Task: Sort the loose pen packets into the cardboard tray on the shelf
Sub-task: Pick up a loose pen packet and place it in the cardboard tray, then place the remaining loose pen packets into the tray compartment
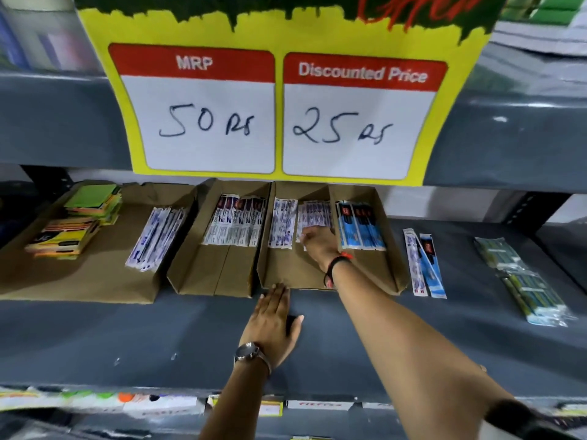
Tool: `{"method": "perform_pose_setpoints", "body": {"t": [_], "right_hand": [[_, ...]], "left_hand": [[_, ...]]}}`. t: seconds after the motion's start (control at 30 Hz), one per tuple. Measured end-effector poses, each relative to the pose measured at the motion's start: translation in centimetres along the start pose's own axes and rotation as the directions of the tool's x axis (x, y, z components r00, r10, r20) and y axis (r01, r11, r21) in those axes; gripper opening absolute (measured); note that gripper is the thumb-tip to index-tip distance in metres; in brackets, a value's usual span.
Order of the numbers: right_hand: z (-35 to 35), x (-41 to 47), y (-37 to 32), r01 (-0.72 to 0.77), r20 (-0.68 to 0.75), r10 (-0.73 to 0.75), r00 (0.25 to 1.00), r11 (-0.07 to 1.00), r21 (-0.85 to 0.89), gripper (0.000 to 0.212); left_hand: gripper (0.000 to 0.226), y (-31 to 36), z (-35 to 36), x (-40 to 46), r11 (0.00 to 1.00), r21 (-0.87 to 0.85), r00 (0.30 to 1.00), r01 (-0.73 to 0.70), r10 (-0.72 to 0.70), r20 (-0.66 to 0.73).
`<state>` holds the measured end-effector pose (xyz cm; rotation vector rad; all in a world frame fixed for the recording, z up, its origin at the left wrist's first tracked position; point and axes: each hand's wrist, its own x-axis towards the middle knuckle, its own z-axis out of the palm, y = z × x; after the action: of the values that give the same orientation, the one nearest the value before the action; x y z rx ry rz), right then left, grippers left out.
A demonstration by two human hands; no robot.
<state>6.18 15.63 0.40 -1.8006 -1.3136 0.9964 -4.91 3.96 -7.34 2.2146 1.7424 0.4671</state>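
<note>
Inside the cardboard tray on the grey shelf, the pen packets lie flat in rows, long axes running front to back. The right hand reaches into the middle compartment, fingers on a white-and-purple packet; whether they pinch it cannot be told. The left hand lies flat, fingers together, against the tray's front edge. Two loose packets lie just right of the tray. Overhead, a yellow sign reads "MRP 50 Rs" and "Discounted Price 25 Rs".
</note>
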Motion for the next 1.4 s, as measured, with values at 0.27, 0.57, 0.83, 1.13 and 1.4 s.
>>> {"method": "perform_pose_setpoints", "body": {"t": [0.27, 0.57, 0.83, 1.13, 1.4], "right_hand": [[0.1, 0.9, -0.4, -0.008, 0.052, 0.015, 0.999, 0.99, -0.142, 0.032], [-8.1, -0.6, 1.6, 0.079, -0.307, -0.159, 0.938, 0.963, -0.257, 0.031], [-16.1, -3.4, 11.1, -0.252, -0.41, 0.054, 0.911, 0.858, -0.447, 0.029], [-15.1, -4.7, 11.8, -0.3, -0.366, 0.169, 0.915, 0.892, -0.337, 0.025], [-17.7, -6.2, 9.8, -0.22, -0.427, 0.074, 0.901, 0.927, -0.305, 0.027]], "left_hand": [[0.087, -0.2, 0.1, 0.2, 0.999, 0.032, 1.0, 0.003, -0.003, 0.006], [0.089, -0.4, 0.2, 0.4, 1.0, 0.02, 1.0, 0.012, -0.012, 0.024], [0.091, -0.2, 0.2, 0.3, 0.999, 0.039, 1.0, 0.004, -0.004, 0.005], [0.094, 0.1, 0.1, 0.4, 0.993, 0.116, 0.998, 0.015, -0.021, 0.051], [0.068, 1.0, -1.0, 0.4, 0.995, 0.084, 0.993, 0.057, -0.065, 0.097]]}}
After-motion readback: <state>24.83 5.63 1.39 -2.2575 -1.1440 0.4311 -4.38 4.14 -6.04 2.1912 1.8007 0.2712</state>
